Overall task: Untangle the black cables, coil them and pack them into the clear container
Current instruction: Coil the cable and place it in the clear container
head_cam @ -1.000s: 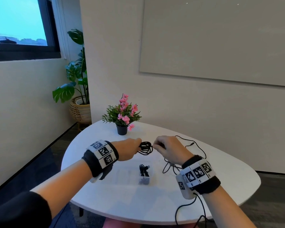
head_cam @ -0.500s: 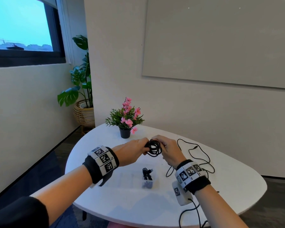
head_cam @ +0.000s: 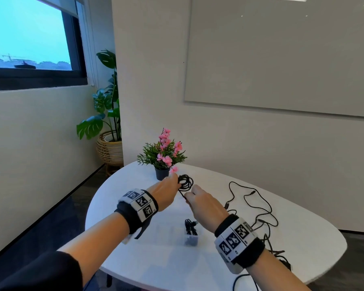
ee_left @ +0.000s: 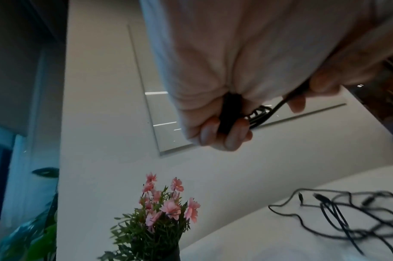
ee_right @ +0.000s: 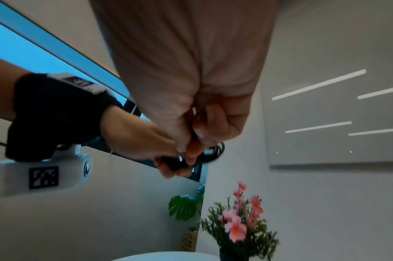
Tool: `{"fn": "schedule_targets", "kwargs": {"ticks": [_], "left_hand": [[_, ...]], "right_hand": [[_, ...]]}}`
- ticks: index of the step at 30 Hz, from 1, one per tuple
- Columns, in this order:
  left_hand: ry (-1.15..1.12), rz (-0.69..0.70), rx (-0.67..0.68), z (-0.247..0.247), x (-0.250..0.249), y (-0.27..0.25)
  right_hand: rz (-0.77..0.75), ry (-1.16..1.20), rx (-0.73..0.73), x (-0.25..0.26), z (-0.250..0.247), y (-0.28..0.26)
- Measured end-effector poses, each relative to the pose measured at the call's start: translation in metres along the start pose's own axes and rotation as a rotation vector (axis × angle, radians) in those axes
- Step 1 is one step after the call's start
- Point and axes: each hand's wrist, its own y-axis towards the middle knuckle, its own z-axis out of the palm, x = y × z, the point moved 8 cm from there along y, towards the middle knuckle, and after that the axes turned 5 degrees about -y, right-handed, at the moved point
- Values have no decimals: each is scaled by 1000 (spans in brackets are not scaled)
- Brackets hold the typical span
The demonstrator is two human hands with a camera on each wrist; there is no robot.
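Observation:
A small coil of black cable [head_cam: 185, 182] hangs in the air above the white table [head_cam: 303, 234], in front of the flower pot. My left hand [head_cam: 170, 186] grips the coil's left side; its fingers [ee_left: 222, 136] curl round the bundle. My right hand [head_cam: 194, 196] pinches the cable's loose end just below the coil, also seen in the right wrist view [ee_right: 195, 139]. More loose black cables [head_cam: 259, 208] lie tangled on the table to the right. The clear container [head_cam: 190, 235] stands near the front, with a coiled black cable inside.
A potted pink-flowered plant [head_cam: 163, 158] stands at the table's far edge, close behind my hands. A large leafy plant in a wicker basket [head_cam: 108, 143] is on the floor at the left wall. A cable [head_cam: 243, 280] hangs off the table's front edge.
Both hands have risen and moved toward the flower pot with the coil. My right hand has slid off the coil down to the loose end of the cable.

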Motion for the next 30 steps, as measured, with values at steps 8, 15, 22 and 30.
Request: {"fn": "schedule_targets", "kwargs": {"ticks": [8,15,22,30], "left_hand": [[436,364,193,36,-23,-18],[331,430,158,31,-22,-27],[193,308,85,32,-14,-20],[-49,161,140,37,-2,-19]], "right_hand": [[-184,210,-87,0,-40,13],[55,673,-70,-56,-24,15],[165,639,-126,-55,-4,13],[113,584,70,-39,5,9]]}}
